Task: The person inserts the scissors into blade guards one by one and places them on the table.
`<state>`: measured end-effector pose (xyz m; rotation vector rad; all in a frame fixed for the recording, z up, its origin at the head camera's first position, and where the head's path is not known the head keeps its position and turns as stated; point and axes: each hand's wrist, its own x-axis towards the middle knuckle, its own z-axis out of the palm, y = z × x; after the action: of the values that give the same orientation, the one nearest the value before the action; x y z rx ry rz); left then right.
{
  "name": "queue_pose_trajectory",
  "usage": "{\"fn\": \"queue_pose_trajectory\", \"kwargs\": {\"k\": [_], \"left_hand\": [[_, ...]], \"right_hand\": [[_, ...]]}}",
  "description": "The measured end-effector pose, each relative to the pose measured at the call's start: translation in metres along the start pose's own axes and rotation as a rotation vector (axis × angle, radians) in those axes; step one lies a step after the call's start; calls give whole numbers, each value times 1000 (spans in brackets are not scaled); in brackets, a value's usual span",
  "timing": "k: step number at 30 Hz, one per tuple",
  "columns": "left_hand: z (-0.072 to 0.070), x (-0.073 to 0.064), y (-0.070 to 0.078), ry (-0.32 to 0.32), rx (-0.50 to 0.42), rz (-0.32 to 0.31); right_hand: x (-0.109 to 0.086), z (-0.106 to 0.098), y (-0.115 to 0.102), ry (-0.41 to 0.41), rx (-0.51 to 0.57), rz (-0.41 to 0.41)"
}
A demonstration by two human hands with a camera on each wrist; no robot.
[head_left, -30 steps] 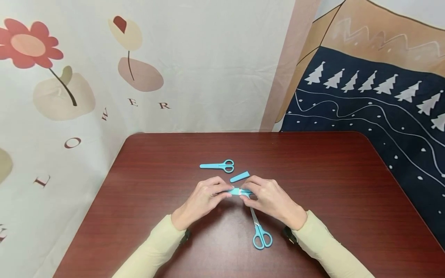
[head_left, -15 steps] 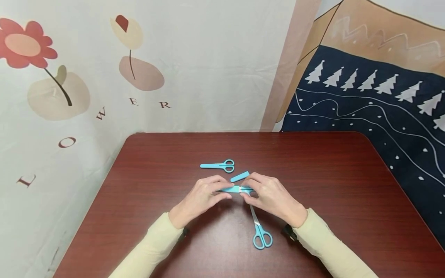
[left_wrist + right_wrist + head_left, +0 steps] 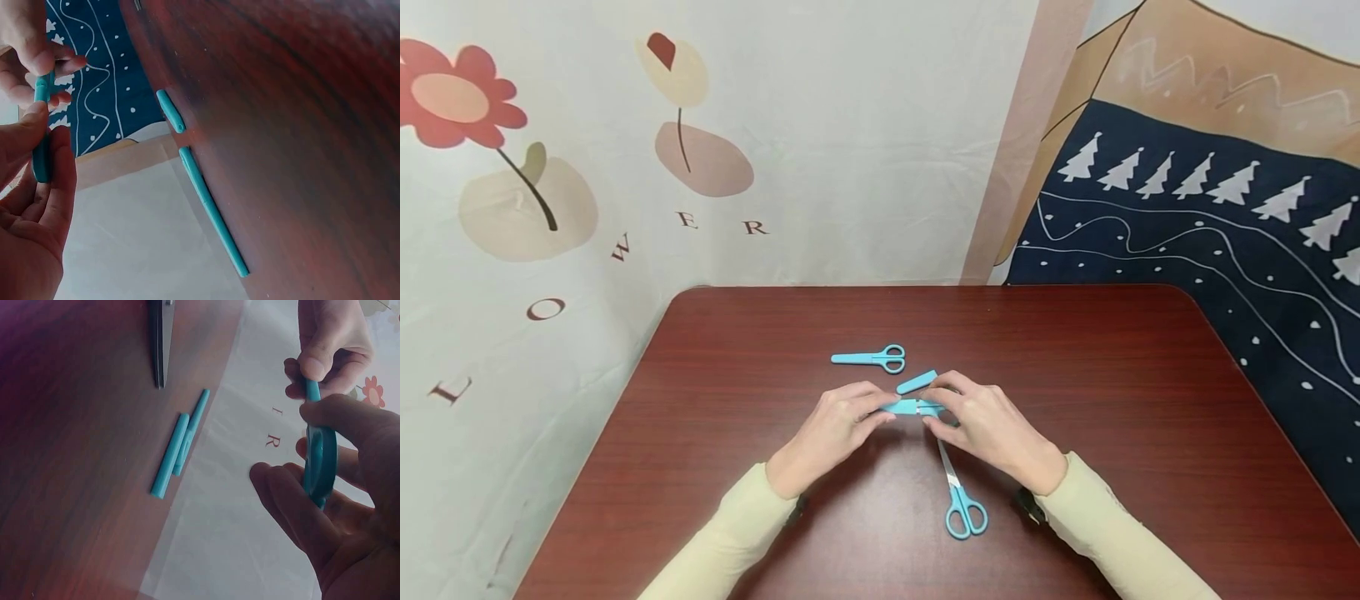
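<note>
In the head view, my left hand [image 3: 835, 425] pinches a light-blue blade cover [image 3: 904, 407] between thumb and fingers. The cover sits over the blades of a pair of scissors [image 3: 929, 408], with a narrow pale gap showing between cover and handle. My right hand [image 3: 992, 425] grips the blue handle, whose finger loop [image 3: 322, 462] shows edge-on in the right wrist view. Both hands hold the scissors level, raised above the tabletop. Under my right hand lies a second pair of scissors [image 3: 962, 510] with bare metal blades, their tips hidden by the hand.
Just beyond my hands, a loose blue blade cover [image 3: 917, 382] lies on the reddish-brown table [image 3: 760, 333]. Farther back rests a third pair of scissors [image 3: 868, 358] with its blades covered. A printed curtain [image 3: 850, 150] hangs behind the table.
Both hands and the held scissors have shifted slightly away from my body. My left thumb and fingers have moved a little along the cover. The things on the table have stayed put.
</note>
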<state>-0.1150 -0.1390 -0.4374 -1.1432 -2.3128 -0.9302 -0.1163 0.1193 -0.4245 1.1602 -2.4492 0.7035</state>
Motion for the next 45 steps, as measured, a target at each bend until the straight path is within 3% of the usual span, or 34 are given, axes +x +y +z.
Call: {"fn": "queue_pose_trajectory", "kwargs": {"k": [7,18,24,30,39,45], "left_hand": [[3,0,-1,16,23,60],[6,1,-2,-10,60,119],[7,2,-3,19,4,86],[7,3,-4,34,4,76],[5,4,-3,15,-76,21],[4,5,-3,15,-27,16]], "right_hand": [[1,1,-3,19,9,6],[5,4,-2,17,53,-17],[6,5,-2,19,60,-13],[6,7,-1,40,36,-13],[3,7,0,56,11,-14],[0,9,1,59,-1,7]]}}
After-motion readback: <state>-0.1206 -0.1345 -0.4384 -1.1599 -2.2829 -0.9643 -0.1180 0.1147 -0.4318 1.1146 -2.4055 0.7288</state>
